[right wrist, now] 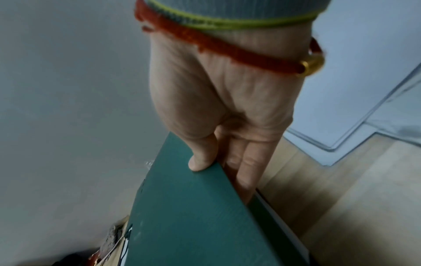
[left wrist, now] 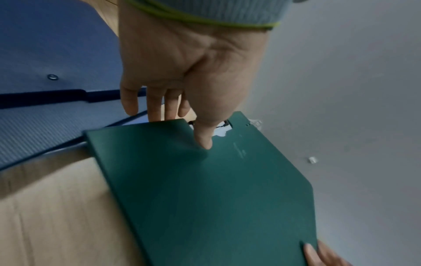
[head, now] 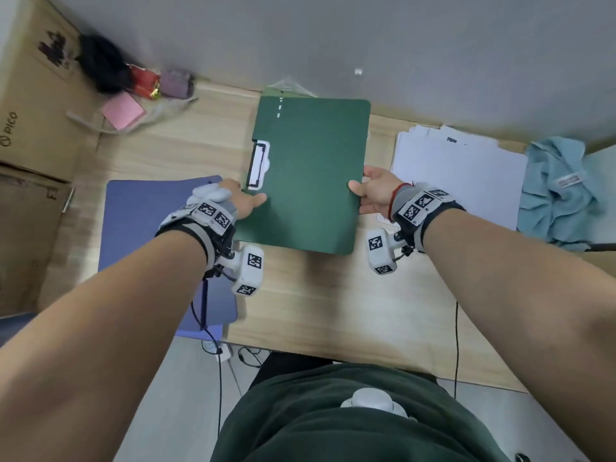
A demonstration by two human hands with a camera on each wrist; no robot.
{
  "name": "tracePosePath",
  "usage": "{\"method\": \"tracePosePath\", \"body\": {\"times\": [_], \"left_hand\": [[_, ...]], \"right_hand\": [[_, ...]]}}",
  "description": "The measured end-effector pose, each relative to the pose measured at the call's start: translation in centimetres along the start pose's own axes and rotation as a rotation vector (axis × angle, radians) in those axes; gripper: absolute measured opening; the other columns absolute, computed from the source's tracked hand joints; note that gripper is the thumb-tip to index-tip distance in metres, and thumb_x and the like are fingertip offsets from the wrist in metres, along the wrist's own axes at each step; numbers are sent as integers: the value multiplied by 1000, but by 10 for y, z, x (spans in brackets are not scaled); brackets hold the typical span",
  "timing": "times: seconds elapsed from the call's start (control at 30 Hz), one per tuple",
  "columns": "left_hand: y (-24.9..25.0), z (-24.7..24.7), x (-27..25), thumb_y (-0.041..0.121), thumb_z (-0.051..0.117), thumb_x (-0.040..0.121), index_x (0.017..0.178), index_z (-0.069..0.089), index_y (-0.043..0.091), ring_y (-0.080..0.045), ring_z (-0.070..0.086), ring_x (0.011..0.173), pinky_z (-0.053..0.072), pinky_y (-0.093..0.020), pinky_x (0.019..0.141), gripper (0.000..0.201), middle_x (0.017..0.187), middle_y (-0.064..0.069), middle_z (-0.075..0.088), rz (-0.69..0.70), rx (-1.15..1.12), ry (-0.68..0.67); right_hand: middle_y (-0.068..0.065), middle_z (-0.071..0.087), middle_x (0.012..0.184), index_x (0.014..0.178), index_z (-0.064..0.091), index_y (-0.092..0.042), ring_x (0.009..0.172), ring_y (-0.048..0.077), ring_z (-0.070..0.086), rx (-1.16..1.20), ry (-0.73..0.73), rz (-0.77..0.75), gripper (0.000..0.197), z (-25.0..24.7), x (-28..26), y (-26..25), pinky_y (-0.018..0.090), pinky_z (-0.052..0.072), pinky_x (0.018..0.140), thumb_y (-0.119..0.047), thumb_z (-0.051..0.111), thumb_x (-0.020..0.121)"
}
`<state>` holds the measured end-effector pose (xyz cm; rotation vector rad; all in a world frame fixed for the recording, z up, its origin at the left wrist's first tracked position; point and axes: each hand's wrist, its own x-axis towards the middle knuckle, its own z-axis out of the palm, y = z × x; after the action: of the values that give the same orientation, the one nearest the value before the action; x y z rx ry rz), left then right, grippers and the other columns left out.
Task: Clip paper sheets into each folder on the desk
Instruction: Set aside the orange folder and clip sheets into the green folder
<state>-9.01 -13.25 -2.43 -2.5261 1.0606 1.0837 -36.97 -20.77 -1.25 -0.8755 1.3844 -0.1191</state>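
On the wooden desk (head: 320, 305), a blue folder (head: 146, 221) lies left and a white paper stack (head: 463, 175) right. Between them the closed green folder (head: 310, 181) is gripped, thumbs on top, by the left hand (head: 240, 200) and right hand (head: 375, 191)

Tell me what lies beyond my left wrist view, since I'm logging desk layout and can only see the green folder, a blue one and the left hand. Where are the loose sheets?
Observer: A stack of white paper sheets lies on the wooden desk, right of the dark green folder.
Operator: How does the other hand hold it?
Observer: The right hand pinches the folder's right edge, thumb on top, fingers underneath.
Operator: Anything past the paper?
Observer: A crumpled light blue cloth at the desk's right end.
Operator: And to the far left?
Observer: Brown cardboard boxes beside the desk, with a pink sticky-note pad near them.
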Motion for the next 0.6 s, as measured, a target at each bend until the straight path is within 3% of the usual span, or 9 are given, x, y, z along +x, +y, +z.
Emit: {"method": "tracePosePath", "body": {"times": [0.1, 0.17, 0.2, 0.27, 0.33, 0.4, 0.5, 0.6], "left_hand": [[-9, 6, 24, 88, 50, 46, 122, 63, 19, -31, 64, 99, 50, -45, 93, 103, 111, -6, 69, 8, 37, -30], [-10, 9, 37, 85, 53, 48, 128, 58, 16, -32, 61, 106, 49, -47, 96, 106, 120, -8, 65, -3, 72, -37], [-7, 8, 38, 82, 54, 52, 128, 56, 16, -32, 61, 107, 49, -46, 95, 101, 122, -8, 64, -1, 100, -40], [0, 2, 32, 69, 58, 70, 117, 55, 22, -29, 63, 99, 51, -39, 90, 67, 106, -4, 64, 12, 183, -56], [6, 0, 31, 54, 63, 80, 96, 45, 25, -24, 57, 80, 47, -29, 76, 38, 82, 1, 51, 55, 203, -56], [10, 2, 34, 40, 65, 85, 80, 43, 20, -20, 50, 68, 42, -26, 66, 31, 74, 2, 47, 98, 195, -90], [16, 5, 36, 27, 61, 91, 68, 40, 18, -18, 45, 63, 35, -22, 59, 33, 68, 2, 43, 155, 209, -107], [25, 4, 33, 25, 58, 94, 64, 33, 17, -16, 33, 54, 27, -22, 54, 41, 64, 0, 35, 169, 190, -108]], "right_hand": [[6, 66, 123, 121, 54, -22, 101, 27, 68, 0, 65, 20, 23, 7, 17, -12, 35, 59, 79, -10, 51, 101], [4, 65, 120, 124, 56, -13, 96, 23, 64, -101, 161, 34, 26, 12, 29, -18, 22, 54, 59, -11, 57, 98], [4, 64, 119, 124, 57, -9, 96, 22, 63, -167, 193, 56, 30, 14, 35, -19, 21, 53, 56, -14, 62, 95], [5, 64, 121, 122, 59, -8, 103, 24, 63, -251, 219, 115, 42, 16, 46, -18, 31, 60, 70, -25, 72, 86], [6, 64, 120, 122, 59, -11, 108, 26, 62, -271, 224, 142, 49, 16, 56, -12, 40, 59, 86, -30, 76, 80], [5, 64, 117, 121, 58, -9, 106, 26, 62, -295, 228, 145, 52, 20, 56, -13, 38, 56, 90, -32, 76, 78], [5, 63, 106, 115, 60, -7, 98, 26, 61, -399, 244, 117, 44, 19, 58, -15, 27, 47, 82, -31, 75, 81], [11, 70, 107, 110, 66, -5, 102, 32, 66, -330, 269, 131, 56, 15, 65, -10, 39, 55, 92, -37, 78, 66]]}}
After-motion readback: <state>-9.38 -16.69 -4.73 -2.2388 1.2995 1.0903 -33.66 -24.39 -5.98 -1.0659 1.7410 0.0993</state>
